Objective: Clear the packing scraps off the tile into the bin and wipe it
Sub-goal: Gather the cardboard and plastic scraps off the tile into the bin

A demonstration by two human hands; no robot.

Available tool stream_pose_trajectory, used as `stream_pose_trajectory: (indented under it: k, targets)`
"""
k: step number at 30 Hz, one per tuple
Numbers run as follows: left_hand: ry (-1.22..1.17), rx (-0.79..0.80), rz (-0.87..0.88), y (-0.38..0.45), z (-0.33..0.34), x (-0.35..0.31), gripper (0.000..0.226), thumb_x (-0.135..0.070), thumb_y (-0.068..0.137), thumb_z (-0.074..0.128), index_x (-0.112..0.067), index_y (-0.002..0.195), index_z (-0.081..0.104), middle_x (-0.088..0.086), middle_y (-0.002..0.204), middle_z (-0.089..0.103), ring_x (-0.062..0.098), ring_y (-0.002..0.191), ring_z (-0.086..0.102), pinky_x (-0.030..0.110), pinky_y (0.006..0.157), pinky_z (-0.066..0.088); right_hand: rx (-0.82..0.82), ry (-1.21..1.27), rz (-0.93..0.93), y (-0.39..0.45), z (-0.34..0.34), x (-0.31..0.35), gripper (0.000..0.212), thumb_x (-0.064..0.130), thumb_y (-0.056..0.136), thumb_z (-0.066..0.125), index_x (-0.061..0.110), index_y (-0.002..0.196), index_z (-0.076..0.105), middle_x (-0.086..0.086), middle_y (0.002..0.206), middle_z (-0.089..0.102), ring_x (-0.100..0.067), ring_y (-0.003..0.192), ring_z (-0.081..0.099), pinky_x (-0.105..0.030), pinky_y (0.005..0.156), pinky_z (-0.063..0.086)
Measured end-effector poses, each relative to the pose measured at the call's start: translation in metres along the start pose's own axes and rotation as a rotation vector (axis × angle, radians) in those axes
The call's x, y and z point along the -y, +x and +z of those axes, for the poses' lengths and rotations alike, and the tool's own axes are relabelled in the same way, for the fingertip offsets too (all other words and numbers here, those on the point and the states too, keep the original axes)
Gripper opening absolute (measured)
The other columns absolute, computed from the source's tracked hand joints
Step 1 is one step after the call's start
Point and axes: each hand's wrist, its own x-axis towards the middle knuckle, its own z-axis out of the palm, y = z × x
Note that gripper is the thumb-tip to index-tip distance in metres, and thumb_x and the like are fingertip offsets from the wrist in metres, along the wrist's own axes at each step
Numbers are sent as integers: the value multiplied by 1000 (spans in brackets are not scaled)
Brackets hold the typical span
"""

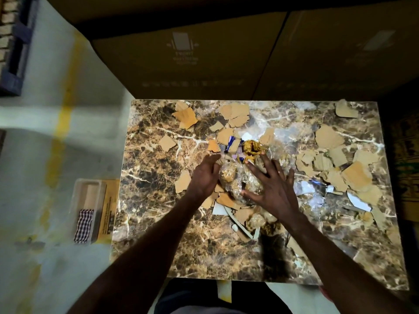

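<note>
- Both hands rest on the central heap of plastic wrap [240, 180]: left hand [205, 175] cupped against its edge, right hand [271, 183] spread flat, fingers apart, gripping nothing.
- Best to rake the cardboard scraps [353, 175] lying from 12 to 3 o'clock inward first, then lift one bundle.
- The marble tile [158, 223] lies on the floor [56, 143]; at 9 o'clock sits a clear bin [87, 211] holding a checked cloth [83, 225]; cartons [181, 64] stand at 12.

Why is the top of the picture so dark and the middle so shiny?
Head view: light falls on the marble tile, with glare off clear plastic wrap beyond the right hand; the cardboard boxes behind sit in shadow; the floor at left looks blurred, and straight edges bend from the wide lens.
</note>
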Motion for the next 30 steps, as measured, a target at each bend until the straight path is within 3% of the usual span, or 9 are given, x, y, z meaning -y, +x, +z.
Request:
stream_pose_trajectory:
  k: [4,6,8,12,14,18,22,26,30]
  targets:
    - [-82,19,-31,-2,-1,2,49,-28,117,37,-31,165,38,-23,105,60,-6,85,57,29,84,55,4,-4,-4,0,0,-2,93,95,85,38,58,164,5,7,179,-10,-33,164,7,-77,122,12]
    - [-121,-31,-35,-2,-8,-1,52,-26,116,39,-32,167,33,-14,146,58,3,128,55,31,110,46,7,-4,-4,1,0,-2,93,97,84,33,59,163,3,6,179,-10,-33,164,6,-77,122,11]
    - [-152,-130,-95,-5,-20,-1,50,-29,116,41,-34,165,36,-4,166,43,12,144,44,37,117,41,13,-1,-3,1,0,-2,92,98,84,29,59,163,0,7,178,-13,-32,164,3,-77,123,12]
    - [85,-342,-247,-23,-35,35,47,-44,111,44,-26,154,49,8,155,55,19,132,58,46,110,55,12,-1,-3,2,0,-2,92,98,83,28,61,162,-3,7,177,-17,-31,165,1,-77,123,12]
    - [234,-285,-254,-39,-32,54,50,-51,108,40,-25,149,52,13,146,53,25,122,60,47,99,61,7,1,-5,2,1,-3,92,98,83,29,62,161,-4,7,177,-18,-31,165,2,-77,123,11]
    - [96,-139,-259,-57,-10,52,41,-35,111,53,-25,151,52,8,139,45,23,112,62,22,76,58,7,1,-8,3,2,-3,93,98,83,31,62,161,-5,7,177,-18,-31,165,1,-76,123,11]
    - [51,-169,-229,-50,13,37,43,-28,114,47,-20,157,49,9,136,52,20,110,61,28,85,59,16,-1,-5,4,2,-3,93,97,83,33,62,161,-4,7,177,-18,-30,165,0,-77,123,11]
    - [20,-139,-181,-46,23,19,29,-21,116,41,-11,134,61,5,109,61,13,82,62,10,64,52,8,11,1,4,2,-3,93,97,83,34,59,163,5,6,178,-15,-30,165,2,-78,122,12]
    - [-163,-70,-248,-46,18,26,44,-13,113,46,-22,156,50,-4,117,68,19,88,73,30,70,65,15,-1,16,6,3,-2,94,99,81,29,62,162,-1,7,177,-21,-30,164,-1,-77,122,9]
